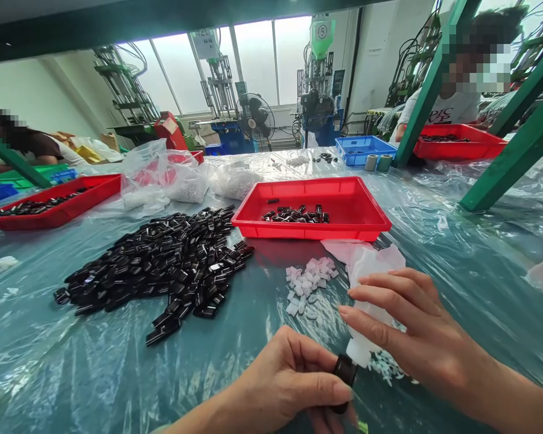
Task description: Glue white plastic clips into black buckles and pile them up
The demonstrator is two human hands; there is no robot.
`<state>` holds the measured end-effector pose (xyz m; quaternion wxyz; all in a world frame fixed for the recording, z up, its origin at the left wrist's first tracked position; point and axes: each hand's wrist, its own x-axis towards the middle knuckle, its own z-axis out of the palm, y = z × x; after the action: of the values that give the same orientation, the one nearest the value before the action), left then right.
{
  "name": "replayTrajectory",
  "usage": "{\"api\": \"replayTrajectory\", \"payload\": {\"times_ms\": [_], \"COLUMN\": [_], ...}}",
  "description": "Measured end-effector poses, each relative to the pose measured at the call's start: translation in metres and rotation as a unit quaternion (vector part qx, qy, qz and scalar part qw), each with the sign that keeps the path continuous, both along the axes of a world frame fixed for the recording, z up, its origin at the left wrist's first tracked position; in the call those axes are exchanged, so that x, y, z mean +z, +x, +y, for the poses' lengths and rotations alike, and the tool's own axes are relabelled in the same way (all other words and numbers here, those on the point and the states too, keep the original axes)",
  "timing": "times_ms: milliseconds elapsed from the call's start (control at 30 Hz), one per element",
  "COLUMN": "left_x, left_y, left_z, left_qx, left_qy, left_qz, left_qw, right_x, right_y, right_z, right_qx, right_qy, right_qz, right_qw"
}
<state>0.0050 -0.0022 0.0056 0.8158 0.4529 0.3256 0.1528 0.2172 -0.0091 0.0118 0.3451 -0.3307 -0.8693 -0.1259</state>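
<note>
My left hand (289,383) at the bottom middle pinches a small black moulded piece (345,374) between thumb and fingers. My right hand (416,319) grips a crumpled white translucent plastic film (366,289), whose lower end shows below my fingers. Just left of that film lies a small heap of pale pink-white pieces (305,283). A large loose pile of glossy black moulded pieces (163,265) spreads left of my hands. Beyond them, a red plastic tray (312,196) holds a few similar black pieces (296,214).
Blue-green plastic sheeting (72,355) covers the table. Bags of white pieces (233,181) lie behind the tray. Other red trays (49,202) and a blue tray (364,149) stand farther off. Co-workers (447,102) sit beyond green frame bars (434,84). Moulding machines (317,84) line the back.
</note>
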Motion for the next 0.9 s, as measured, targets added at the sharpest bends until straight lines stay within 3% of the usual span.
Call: {"api": "replayTrajectory", "payload": {"times_ms": [433,900], "left_x": [-0.0022,0.0013], "left_y": [0.0032,0.0029], "left_z": [-0.0021,-0.0005], "left_qx": [0.000,0.000], "left_qy": [-0.003,-0.003], "left_qz": [0.014,0.006], "left_qw": [1.000,1.000], "right_x": [-0.0043,-0.0005], "right_y": [-0.0066,-0.0030], "right_z": [-0.0052,-0.0003], "right_qx": [-0.037,-0.002], "right_qy": [0.028,-0.006], "right_qz": [0.007,0.017], "right_qw": [0.999,1.000]}}
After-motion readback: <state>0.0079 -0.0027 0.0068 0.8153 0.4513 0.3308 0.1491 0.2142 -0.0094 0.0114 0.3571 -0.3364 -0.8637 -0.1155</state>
